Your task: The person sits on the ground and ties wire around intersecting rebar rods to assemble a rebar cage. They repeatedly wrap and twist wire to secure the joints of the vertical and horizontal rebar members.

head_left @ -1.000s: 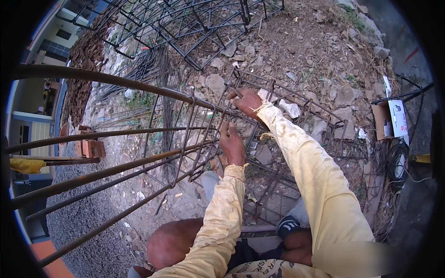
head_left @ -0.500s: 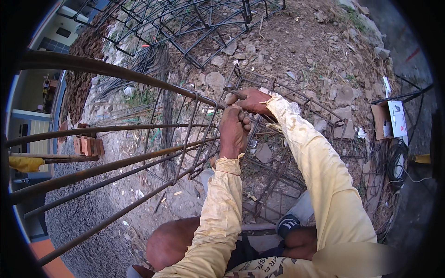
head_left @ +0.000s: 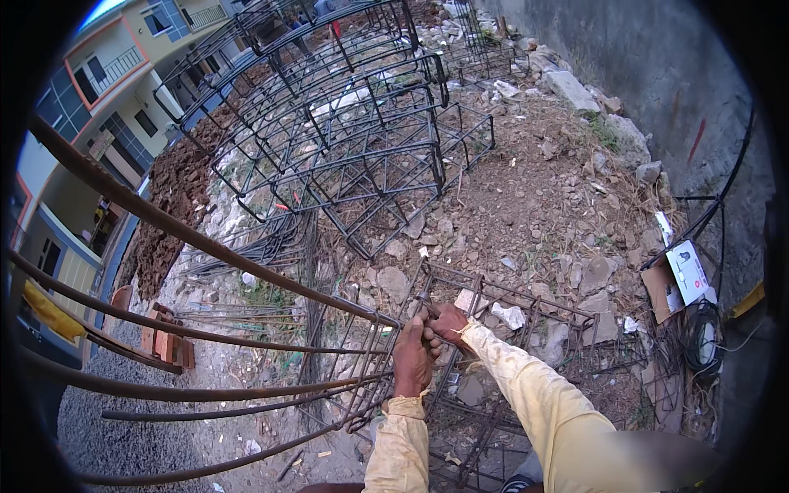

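A cage of rusty steel bars [head_left: 246, 264] with thin square stirrups [head_left: 353, 380] stretches from the left to my hands. My left hand [head_left: 413, 355] is closed at the bars' near end, its fingers curled by the stirrups; what they pinch is too small to make out. Right against it, my right hand [head_left: 449, 324] is closed round a metal hand tool [head_left: 424, 299], of which only a small part shows above the fingers. Both hands meet beside the topmost thick bar. Long pale yellow sleeves cover my forearms.
Large dark rebar cages [head_left: 370, 156] stand ahead on rubble. Smaller rebar frames [head_left: 526, 308] lie right of my hands. Red bricks [head_left: 168, 338] are stacked at the left. An open cardboard box [head_left: 686, 271] and coiled black cable [head_left: 700, 345] lie near the grey wall [head_left: 625, 66].
The view has tilted up, so hands and bars sit lower and more of the far cages and houses shows. Both hands stay together at the bars; the tool's rounded head now shows less.
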`<move>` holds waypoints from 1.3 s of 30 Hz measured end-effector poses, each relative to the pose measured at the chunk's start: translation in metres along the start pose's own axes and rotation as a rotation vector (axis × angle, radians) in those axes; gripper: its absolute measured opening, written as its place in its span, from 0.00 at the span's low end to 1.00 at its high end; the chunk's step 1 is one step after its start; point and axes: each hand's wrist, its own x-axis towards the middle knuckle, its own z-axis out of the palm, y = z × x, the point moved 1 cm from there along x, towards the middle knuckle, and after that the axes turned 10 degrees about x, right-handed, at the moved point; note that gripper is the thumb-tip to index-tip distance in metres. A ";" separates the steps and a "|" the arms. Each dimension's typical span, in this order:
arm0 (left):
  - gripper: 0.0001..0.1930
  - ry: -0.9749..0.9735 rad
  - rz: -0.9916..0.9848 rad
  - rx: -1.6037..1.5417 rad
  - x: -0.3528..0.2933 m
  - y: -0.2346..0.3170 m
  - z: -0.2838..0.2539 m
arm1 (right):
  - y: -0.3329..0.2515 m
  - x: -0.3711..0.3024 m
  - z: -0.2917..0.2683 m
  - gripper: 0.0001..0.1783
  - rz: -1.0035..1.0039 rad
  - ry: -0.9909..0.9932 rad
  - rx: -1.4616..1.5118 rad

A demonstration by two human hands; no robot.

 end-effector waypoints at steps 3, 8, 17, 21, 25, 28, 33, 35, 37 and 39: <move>0.17 0.155 0.045 0.343 -0.007 -0.011 -0.012 | 0.010 0.009 0.001 0.23 0.020 0.030 -0.001; 0.14 0.619 0.560 0.623 -0.007 -0.035 -0.016 | 0.018 0.027 0.004 0.32 -0.012 -0.023 -0.131; 0.17 0.315 0.238 0.249 0.022 -0.013 -0.030 | 0.015 0.051 -0.007 0.40 0.307 -0.266 -0.289; 0.20 0.304 0.227 0.251 0.030 -0.017 -0.037 | 0.013 0.060 -0.003 0.39 0.228 -0.257 -0.377; 0.22 0.249 0.175 0.219 0.029 -0.013 -0.032 | 0.013 0.068 -0.009 0.41 0.298 -0.322 -0.473; 0.23 0.230 0.120 0.240 0.030 -0.010 -0.032 | 0.018 0.066 -0.009 0.41 0.175 -0.281 -0.408; 0.21 0.257 0.107 0.168 0.030 -0.010 -0.038 | 0.007 0.061 -0.003 0.43 0.209 -0.271 -0.423; 0.18 0.268 0.118 0.121 0.030 -0.013 -0.039 | 0.008 0.061 -0.002 0.43 0.212 -0.259 -0.440; 0.14 0.313 0.091 0.060 0.032 -0.019 -0.036 | 0.016 0.057 -0.004 0.42 0.146 -0.203 -0.383; 0.12 0.349 0.160 0.103 0.033 -0.030 -0.040 | 0.016 0.057 -0.004 0.41 0.102 -0.197 -0.362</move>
